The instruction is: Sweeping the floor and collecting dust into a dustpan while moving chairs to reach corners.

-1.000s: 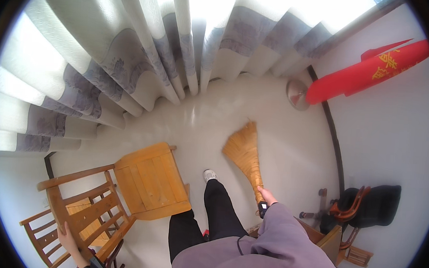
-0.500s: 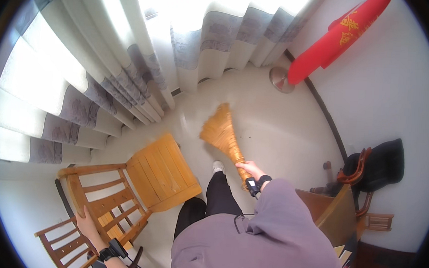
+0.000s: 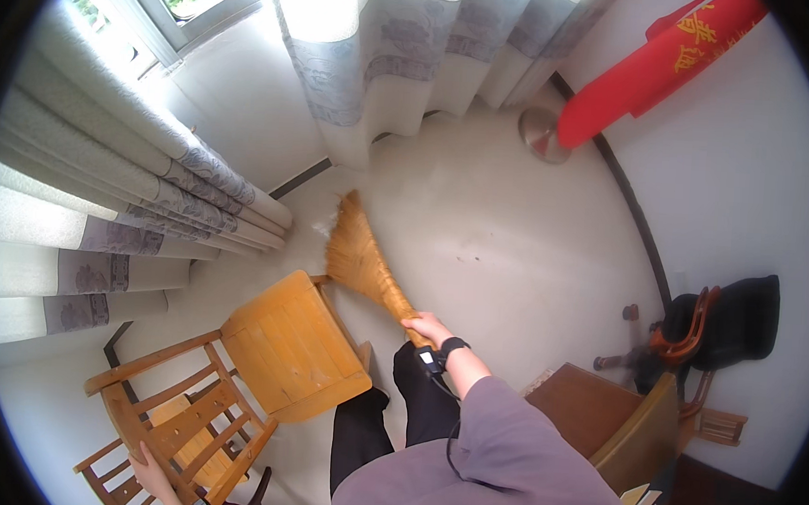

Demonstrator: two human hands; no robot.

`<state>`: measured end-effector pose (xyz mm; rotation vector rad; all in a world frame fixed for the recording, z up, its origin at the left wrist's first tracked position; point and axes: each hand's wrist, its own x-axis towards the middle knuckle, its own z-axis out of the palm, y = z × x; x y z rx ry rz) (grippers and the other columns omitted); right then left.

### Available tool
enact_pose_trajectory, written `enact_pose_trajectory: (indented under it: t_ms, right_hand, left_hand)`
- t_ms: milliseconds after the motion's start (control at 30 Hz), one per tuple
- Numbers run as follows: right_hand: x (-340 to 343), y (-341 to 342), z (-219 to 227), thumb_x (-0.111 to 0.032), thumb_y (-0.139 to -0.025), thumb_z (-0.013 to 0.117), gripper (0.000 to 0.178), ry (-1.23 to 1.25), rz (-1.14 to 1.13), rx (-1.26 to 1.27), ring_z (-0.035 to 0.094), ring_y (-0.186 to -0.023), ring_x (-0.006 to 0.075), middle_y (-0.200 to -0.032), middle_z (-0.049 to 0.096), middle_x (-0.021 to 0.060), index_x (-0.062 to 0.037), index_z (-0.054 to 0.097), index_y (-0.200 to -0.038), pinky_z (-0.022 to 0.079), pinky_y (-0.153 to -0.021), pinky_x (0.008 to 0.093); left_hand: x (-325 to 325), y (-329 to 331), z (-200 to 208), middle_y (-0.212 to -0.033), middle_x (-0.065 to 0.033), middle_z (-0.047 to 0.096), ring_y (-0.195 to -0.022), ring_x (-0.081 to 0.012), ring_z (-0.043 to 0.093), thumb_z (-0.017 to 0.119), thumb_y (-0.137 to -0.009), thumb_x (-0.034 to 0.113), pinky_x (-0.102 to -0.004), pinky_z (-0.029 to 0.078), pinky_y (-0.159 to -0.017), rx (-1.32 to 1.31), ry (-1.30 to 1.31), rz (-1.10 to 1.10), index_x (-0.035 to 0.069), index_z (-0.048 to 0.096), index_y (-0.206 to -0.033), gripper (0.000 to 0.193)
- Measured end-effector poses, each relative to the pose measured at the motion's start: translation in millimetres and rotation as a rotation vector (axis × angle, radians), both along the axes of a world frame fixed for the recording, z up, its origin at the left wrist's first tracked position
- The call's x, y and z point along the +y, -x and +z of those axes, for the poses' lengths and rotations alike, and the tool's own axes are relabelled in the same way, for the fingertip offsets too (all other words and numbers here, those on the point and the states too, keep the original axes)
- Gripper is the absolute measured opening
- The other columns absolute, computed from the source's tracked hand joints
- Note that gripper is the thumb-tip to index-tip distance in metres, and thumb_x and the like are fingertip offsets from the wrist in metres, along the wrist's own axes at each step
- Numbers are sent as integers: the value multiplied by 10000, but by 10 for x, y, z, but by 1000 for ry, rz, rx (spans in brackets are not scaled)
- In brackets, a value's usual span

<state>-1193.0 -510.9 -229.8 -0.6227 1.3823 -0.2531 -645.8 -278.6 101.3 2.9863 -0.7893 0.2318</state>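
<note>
My right hand (image 3: 429, 329) is wrapped round the handle of a straw broom (image 3: 363, 255). The broom's fanned bristles point up and to the left, low over the pale floor by the curtain's lower end. At lower left, my left hand (image 3: 152, 474) grips the top rail of a wooden chair (image 3: 292, 346). The chair stands tilted in view, its seat to the right of its slatted back. Some of my left fingers are hidden behind the rail.
Long curtains (image 3: 398, 58) hang along the window wall. A red banner (image 3: 651, 78) on a round metal base (image 3: 543, 136) stands at upper right. A brown cabinet (image 3: 580, 411) and a black-backed chair (image 3: 734, 319) are on the right. Small dark specks lie on the floor.
The broom has swung left, toward the curtain and the chair seat. The left curtain has shifted aside, baring wall and window. The chair has moved slightly down and left in view.
</note>
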Motion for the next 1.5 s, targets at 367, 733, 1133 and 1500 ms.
enact_pose_trajectory:
  t_ms: [367, 733, 1133, 1500]
  right_hand:
    - [849, 2543, 516, -451, -693, 643, 469, -140, 439, 762, 615, -886, 266, -949, 651, 82, -186, 594, -1076, 470, -752, 396]
    - [669, 2711, 1404, -391, -695, 652, 393, 38, 438, 903, 631, -820, 268, -818, 655, 116, -129, 610, -985, 483, -708, 382]
    - [-878, 1176, 1580, -451, -692, 623, 445, 247, 665, 732, 607, -927, 259, -963, 648, 86, -167, 610, -1034, 472, -785, 384]
    - [-1500, -355, 562, -463, -757, 564, 468, 109, 741, 700, 591, -978, 256, -1031, 629, 79, -157, 556, -1113, 476, -805, 390]
  left_hand:
    - [-385, 392, 47, -1207, -276, 441, -1100, -409, 441, 488, -868, 367, -445, 377, -926, -143, -138, 164, -64, 365, -1244, 585]
    - [-2105, 2097, -665, -1308, -193, 377, -1238, -331, 337, 475, -741, -16, -421, 261, -1038, 128, 279, -811, 1, 452, -1158, 418]
    - [-2653, 2551, -1198, -1133, -173, 508, -1083, -330, 483, 521, -778, 18, -378, 392, -927, 803, 130, -1045, 15, 549, -958, 182]
    - [-1793, 1484, -1317, -850, -149, 585, -780, -264, 575, 482, -805, 21, -320, 462, -698, 931, -201, -613, -8, 580, -893, 135]
